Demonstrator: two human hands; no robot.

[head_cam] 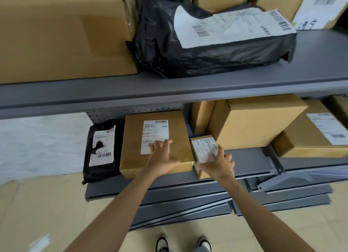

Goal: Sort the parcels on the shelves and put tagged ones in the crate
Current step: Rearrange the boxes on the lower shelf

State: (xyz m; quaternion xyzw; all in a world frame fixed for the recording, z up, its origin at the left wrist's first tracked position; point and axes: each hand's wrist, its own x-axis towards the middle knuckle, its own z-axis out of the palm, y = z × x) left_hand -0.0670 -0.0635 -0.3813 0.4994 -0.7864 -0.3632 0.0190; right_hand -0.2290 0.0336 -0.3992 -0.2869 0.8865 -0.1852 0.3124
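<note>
Left hand (162, 158): fingers spread wide, resting flat on top of the flat brown cardboard box with a white label (156, 144).
Right hand (219, 163): fingers curled round the small brown box with a white label (204, 151), tilted up.
Where: both boxes sit side by side on the lower grey metal shelf (250, 157).
Nearby: a black plastic bag parcel (102, 150) lies left of the flat box.
</note>
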